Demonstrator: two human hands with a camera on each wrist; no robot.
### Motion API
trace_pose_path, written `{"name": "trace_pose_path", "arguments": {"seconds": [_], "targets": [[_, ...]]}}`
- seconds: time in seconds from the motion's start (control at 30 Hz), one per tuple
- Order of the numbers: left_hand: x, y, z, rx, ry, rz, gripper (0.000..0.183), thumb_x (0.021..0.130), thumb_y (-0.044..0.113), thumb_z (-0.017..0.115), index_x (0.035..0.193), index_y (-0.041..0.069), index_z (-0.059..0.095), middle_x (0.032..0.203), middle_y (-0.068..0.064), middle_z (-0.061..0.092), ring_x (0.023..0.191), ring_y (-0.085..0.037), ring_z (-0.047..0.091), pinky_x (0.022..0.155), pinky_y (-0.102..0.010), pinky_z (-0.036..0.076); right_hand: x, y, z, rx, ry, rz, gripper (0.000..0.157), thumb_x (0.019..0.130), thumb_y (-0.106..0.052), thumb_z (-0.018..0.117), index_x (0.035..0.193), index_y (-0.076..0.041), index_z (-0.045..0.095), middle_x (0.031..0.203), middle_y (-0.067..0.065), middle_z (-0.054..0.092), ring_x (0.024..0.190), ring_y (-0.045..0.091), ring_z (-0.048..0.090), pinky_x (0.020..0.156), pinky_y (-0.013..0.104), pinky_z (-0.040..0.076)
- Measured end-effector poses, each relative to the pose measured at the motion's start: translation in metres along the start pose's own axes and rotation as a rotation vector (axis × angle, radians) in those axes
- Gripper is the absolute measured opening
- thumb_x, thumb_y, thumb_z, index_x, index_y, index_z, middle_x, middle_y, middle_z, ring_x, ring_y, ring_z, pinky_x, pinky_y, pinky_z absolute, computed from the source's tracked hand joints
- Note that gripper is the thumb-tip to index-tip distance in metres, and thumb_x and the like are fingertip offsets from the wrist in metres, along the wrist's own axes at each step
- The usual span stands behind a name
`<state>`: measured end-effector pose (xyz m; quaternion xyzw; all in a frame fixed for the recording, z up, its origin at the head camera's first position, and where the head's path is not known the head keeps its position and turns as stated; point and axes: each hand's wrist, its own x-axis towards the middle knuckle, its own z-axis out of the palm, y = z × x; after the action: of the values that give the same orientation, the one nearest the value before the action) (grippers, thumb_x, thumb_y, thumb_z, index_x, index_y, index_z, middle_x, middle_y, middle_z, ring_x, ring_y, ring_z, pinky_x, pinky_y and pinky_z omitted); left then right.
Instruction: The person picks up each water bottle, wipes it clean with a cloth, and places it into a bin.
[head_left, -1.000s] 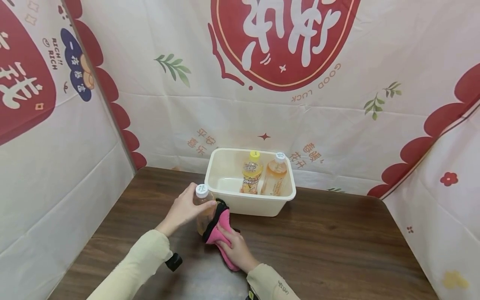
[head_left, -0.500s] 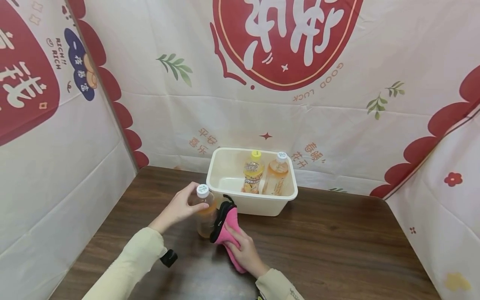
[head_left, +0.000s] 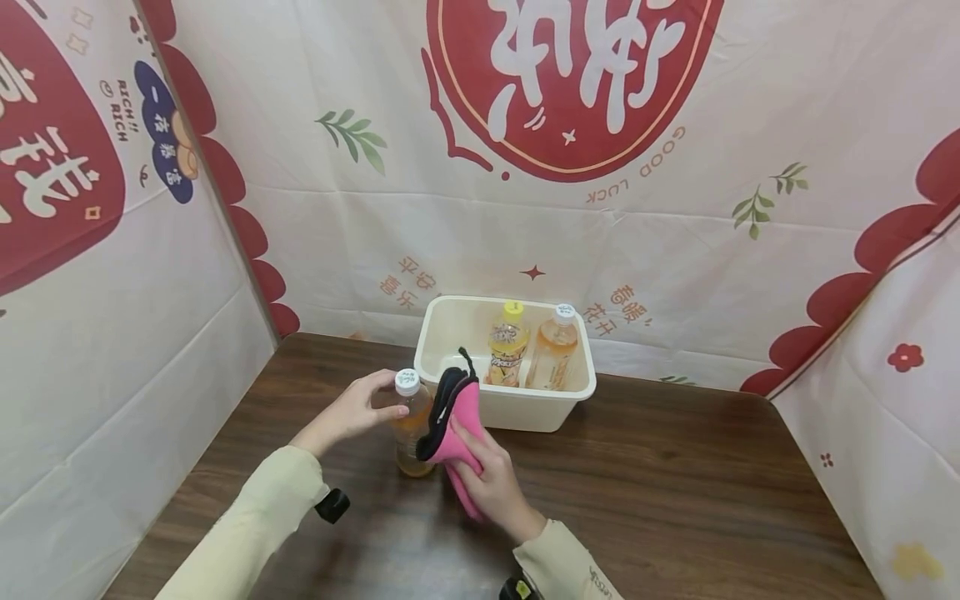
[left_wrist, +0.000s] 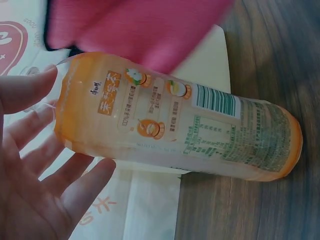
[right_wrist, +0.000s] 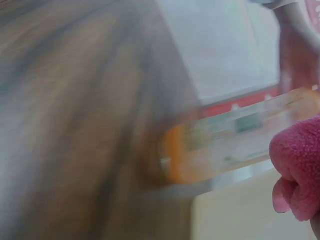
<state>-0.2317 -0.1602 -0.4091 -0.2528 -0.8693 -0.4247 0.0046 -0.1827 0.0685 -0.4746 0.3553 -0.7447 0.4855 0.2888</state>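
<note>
An orange-labelled tea bottle point(head_left: 411, 427) with a white cap point(head_left: 407, 382) stands upright on the table, left of the basin. My left hand point(head_left: 352, 414) holds it near the neck, thumb on one side and fingers on the other; its printed label point(left_wrist: 150, 112) faces the left wrist camera. In my right hand point(head_left: 492, 483) I grip a pink pouch point(head_left: 467, 417) with a black-edged mouth and a short black cord. The pouch is raised just right of the bottle and overlaps its side in the head view. Blurred pink cloth point(right_wrist: 300, 160) shows in the right wrist view.
Directly behind the hands is a cream basin point(head_left: 525, 410). Inside it, toward the right, stand a yellow-capped bottle point(head_left: 507, 354) and a white-capped orange drink bottle point(head_left: 553, 358). Printed cloth walls point(head_left: 337, 242) enclose the dark wooden table point(head_left: 675, 483).
My right hand has lifted the pouch up and away to the right from the bottle's lower side, uncovering more of the bottle. The left hand stays at the bottle's neck.
</note>
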Motion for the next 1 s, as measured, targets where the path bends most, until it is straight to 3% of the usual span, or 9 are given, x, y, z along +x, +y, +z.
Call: {"name": "trace_pose_path", "arguments": {"seconds": [0.3, 0.5, 0.73, 0.93, 1.0], "targets": [[0.0, -0.004, 0.003, 0.02, 0.039, 0.066, 0.038, 0.079, 0.009, 0.068, 0.114, -0.001, 0.056, 0.109, -0.016, 0.06, 0.103, -0.034, 0.056, 0.088, -0.045, 0.046, 0.044, -0.009, 0.007, 0.012, 0.014, 0.013, 0.047, 0.072, 0.01, 0.067, 0.118, 0.009, 0.055, 0.122, 0.027, 0.052, 0.105, 0.036, 0.055, 0.094, 0.031, 0.043], [0.0, -0.006, 0.003, -0.004, 0.051, 0.106, 0.034, 0.078, 0.0, 0.065, 0.111, -0.004, 0.056, 0.106, -0.018, 0.06, 0.101, -0.035, 0.058, 0.086, -0.041, 0.048, 0.055, -0.029, 0.013, 0.027, 0.001, 0.03, 0.044, 0.072, 0.015, 0.064, 0.115, 0.011, 0.056, 0.115, 0.029, 0.054, 0.093, 0.033, 0.058, 0.086, 0.03, 0.048], [0.0, -0.007, 0.003, -0.042, 0.044, 0.06, 0.033, 0.079, 0.001, 0.064, 0.111, -0.003, 0.056, 0.106, -0.018, 0.059, 0.1, -0.035, 0.057, 0.086, -0.043, 0.048, 0.041, -0.015, 0.029, 0.002, 0.057, 0.059, 0.043, 0.073, 0.01, 0.068, 0.114, 0.007, 0.058, 0.114, 0.026, 0.056, 0.096, 0.035, 0.058, 0.083, 0.038, 0.05], [-0.001, -0.004, 0.003, -0.022, 0.006, -0.014, 0.043, 0.082, 0.015, 0.067, 0.119, 0.0, 0.053, 0.113, -0.017, 0.058, 0.107, -0.035, 0.054, 0.091, -0.05, 0.042, 0.009, 0.025, 0.042, -0.014, 0.082, 0.067, 0.05, 0.077, -0.002, 0.068, 0.125, -0.007, 0.055, 0.115, 0.019, 0.058, 0.094, 0.026, 0.059, 0.081, 0.03, 0.051], [-0.001, -0.003, 0.003, -0.021, 0.003, -0.013, 0.043, 0.082, 0.016, 0.067, 0.119, 0.001, 0.053, 0.113, -0.016, 0.058, 0.108, -0.034, 0.054, 0.091, -0.05, 0.042, 0.003, 0.028, 0.043, -0.009, 0.098, 0.073, 0.049, 0.075, 0.0, 0.069, 0.122, -0.004, 0.057, 0.11, 0.019, 0.06, 0.089, 0.025, 0.061, 0.078, 0.028, 0.051]]}}
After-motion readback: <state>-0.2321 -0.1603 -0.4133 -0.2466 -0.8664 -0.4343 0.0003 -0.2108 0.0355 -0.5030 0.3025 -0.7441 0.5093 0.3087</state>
